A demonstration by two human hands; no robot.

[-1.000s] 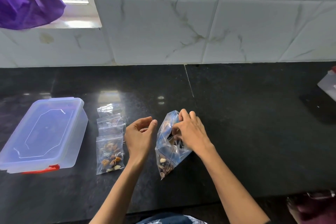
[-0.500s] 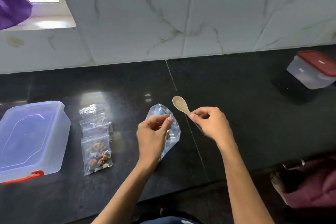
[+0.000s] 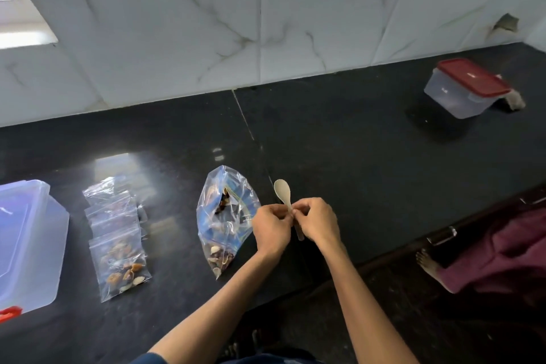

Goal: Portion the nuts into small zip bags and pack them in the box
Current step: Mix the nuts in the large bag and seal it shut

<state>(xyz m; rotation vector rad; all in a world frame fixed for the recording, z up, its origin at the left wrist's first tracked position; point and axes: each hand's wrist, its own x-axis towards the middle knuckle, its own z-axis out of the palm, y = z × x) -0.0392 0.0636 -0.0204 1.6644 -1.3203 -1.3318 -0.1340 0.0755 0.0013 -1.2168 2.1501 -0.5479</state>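
A large clear zip bag of mixed nuts (image 3: 225, 221) stands open on the black counter (image 3: 339, 156). Just right of it my right hand (image 3: 317, 223) and my left hand (image 3: 270, 229) meet, both pinching the handle of a small pale spoon (image 3: 283, 192) whose bowl points away from me. Several small zip bags (image 3: 116, 233) lie in an overlapping row to the left; the nearest one holds nuts. A clear plastic box (image 3: 32, 245) with its lid on and a red clasp sits at the far left edge.
A second clear container with a red lid (image 3: 466, 87) sits at the back right near the tiled wall. The counter's front edge runs diagonally at the right, with a person's bare foot and maroon clothing (image 3: 502, 257) below it.
My right hand drew the spoon out of the large bag. My left hand released the bag's rim and moved right to join it on the spoon handle. The view shifted right.
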